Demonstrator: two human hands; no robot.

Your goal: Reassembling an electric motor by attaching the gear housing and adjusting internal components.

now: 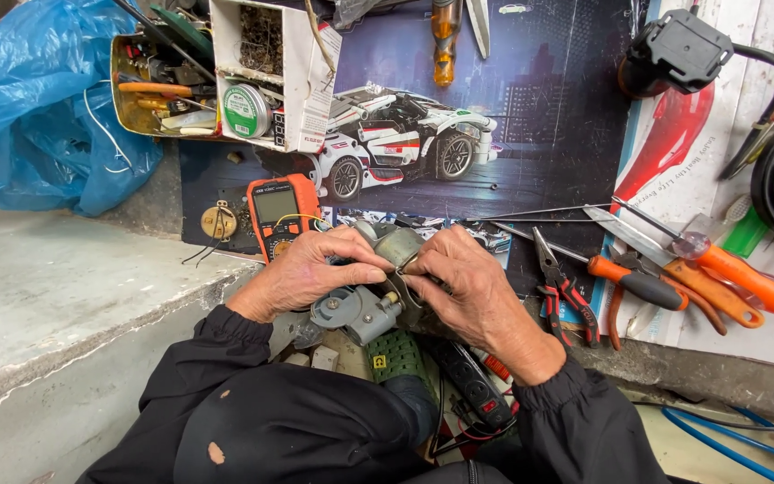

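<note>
Both hands clamped on grey motor [365, 309] at lap edge, left hand [302, 273] w/ right hand [463, 287] pinching its metal bracket; looks mid-job, meter [279, 211] & pliers [562, 287] lying unused nearby

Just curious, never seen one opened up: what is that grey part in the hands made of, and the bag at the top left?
The grey part held by the left hand and right hand looks like dull cast metal: matte grey, with worn edges; some pieces may be plastic. The blue bag looks like thin plastic film: glossy, crinkled, slightly see-through.
</note>
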